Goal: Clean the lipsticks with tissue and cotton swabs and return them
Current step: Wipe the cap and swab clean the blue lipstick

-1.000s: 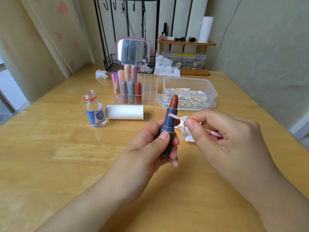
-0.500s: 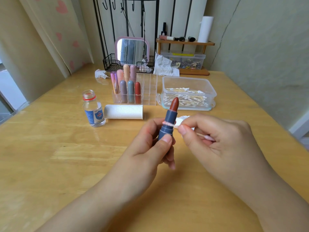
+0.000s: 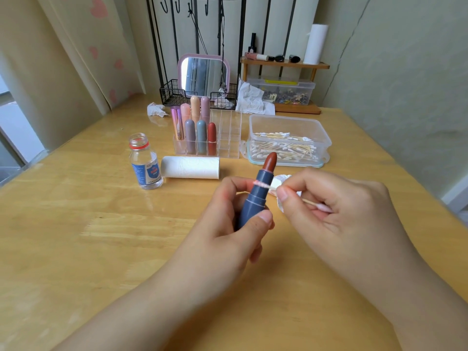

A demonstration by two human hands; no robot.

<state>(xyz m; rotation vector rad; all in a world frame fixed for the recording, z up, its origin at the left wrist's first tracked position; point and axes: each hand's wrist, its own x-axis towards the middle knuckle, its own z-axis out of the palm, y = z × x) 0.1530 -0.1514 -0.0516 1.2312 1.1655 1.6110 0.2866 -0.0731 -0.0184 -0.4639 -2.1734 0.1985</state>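
The lipstick (image 3: 255, 198) is gripped upright by the left hand (image 3: 228, 224) so that the swab (image 3: 263, 184), pinched by the right hand (image 3: 336, 211), can wipe its collar.

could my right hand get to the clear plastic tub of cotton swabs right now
Probably yes: the clear plastic tub of cotton swabs stands open, just beyond the right hand, nothing between; but that hand pinches a used pink-tipped swab.

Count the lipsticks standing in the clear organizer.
7: purple, three pastel ones behind, then grey, blue, red in front. Others may be hidden.
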